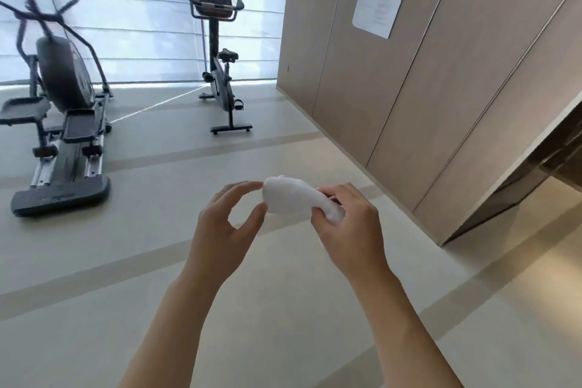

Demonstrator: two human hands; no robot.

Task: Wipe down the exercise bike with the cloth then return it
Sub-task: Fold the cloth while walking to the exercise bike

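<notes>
Right hand (346, 224) has its grip bunched around one end of the white cloth (289, 198) while the left hand (226, 220), fingers loosely spread, just touches the other end, probably to unfold it, since the exercise bike (220, 50) stands well off by the window.

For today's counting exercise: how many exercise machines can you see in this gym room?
2. An exercise bike stands by the window near the wall panels, and an elliptical trainer stands at the left, partly cut off by the picture's edge. More may lie outside the view.
</notes>
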